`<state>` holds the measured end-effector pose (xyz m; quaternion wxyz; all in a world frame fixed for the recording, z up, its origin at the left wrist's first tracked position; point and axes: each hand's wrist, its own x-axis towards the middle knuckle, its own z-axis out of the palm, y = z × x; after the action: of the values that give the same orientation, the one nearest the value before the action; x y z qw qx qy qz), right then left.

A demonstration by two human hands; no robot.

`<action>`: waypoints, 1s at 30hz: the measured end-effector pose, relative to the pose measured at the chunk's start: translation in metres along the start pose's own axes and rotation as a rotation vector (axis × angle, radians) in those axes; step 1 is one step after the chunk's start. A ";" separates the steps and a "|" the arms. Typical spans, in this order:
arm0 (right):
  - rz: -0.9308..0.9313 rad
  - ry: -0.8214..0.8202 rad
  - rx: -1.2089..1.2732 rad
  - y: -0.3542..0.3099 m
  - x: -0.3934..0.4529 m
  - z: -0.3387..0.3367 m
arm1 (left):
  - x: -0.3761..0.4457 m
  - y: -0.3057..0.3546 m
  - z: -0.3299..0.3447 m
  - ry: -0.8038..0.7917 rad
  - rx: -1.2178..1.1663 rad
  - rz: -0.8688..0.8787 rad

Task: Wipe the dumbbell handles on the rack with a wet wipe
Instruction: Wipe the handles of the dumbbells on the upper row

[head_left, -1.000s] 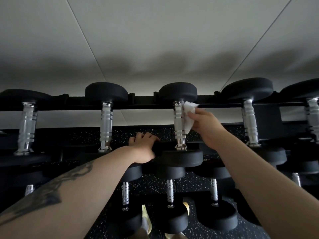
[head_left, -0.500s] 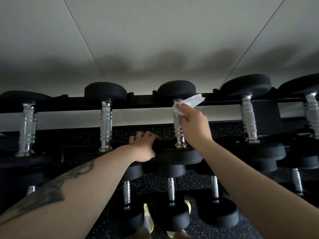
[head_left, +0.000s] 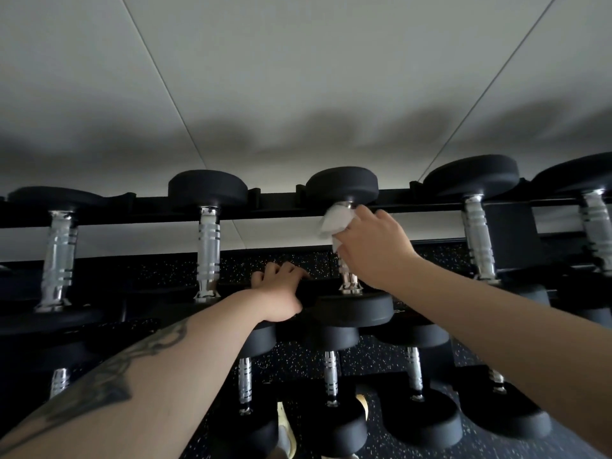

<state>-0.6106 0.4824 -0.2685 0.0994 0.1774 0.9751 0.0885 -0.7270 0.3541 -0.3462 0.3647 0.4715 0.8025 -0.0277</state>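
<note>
A black rack (head_left: pixel 278 202) holds a row of black dumbbells with chrome handles. My right hand (head_left: pixel 374 246) presses a crumpled white wet wipe (head_left: pixel 334 221) around the upper part of the middle dumbbell's handle (head_left: pixel 347 279), just below its far head (head_left: pixel 341 185). Most of that handle is hidden by the wipe and my hand. My left hand (head_left: pixel 281 293) grips the rack's near rail, just left of that dumbbell's near head (head_left: pixel 354 309). Other chrome handles stand to the left (head_left: pixel 208 250) and right (head_left: pixel 478 240).
A lower tier holds several smaller dumbbells (head_left: pixel 331 376) below my arms. Speckled black rubber floor (head_left: pixel 381 359) shows between them. A shoe tip (head_left: pixel 284 429) shows at the bottom. A white panelled wall (head_left: pixel 298 77) rises behind the rack.
My right hand has wrapped the wipe around the middle handle and slid up to the top end. The left hand has stayed on the rail.
</note>
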 end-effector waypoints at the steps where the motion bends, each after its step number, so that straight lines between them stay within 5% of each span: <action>1: 0.023 0.027 0.082 0.003 -0.007 -0.002 | 0.000 0.000 0.000 0.004 -0.007 0.004; 8: 0.155 -0.019 0.299 -0.007 0.005 0.003 | -0.001 0.000 -0.001 -0.006 -0.020 0.005; 14: 0.459 0.159 1.391 -0.005 -0.021 0.010 | -0.001 0.000 -0.001 0.002 -0.024 0.017; 19: 0.944 0.026 2.024 -0.001 0.014 0.013 | -0.003 0.000 -0.002 -0.004 -0.036 0.025; 22: 0.983 -0.092 2.087 0.008 0.018 0.008 | -0.003 0.000 -0.002 0.003 -0.026 0.020; 26: 0.934 -0.456 2.105 0.000 -0.005 0.018 | -0.003 0.000 -0.001 0.011 0.005 0.021; 30: 1.035 -0.171 2.373 0.011 0.014 0.021 | -0.002 0.000 -0.002 -0.008 -0.020 0.021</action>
<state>-0.6149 0.5000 -0.2885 -0.1015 0.5157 0.2669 -0.8078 -0.7277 0.3539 -0.3437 0.3729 0.4761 0.7962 -0.0174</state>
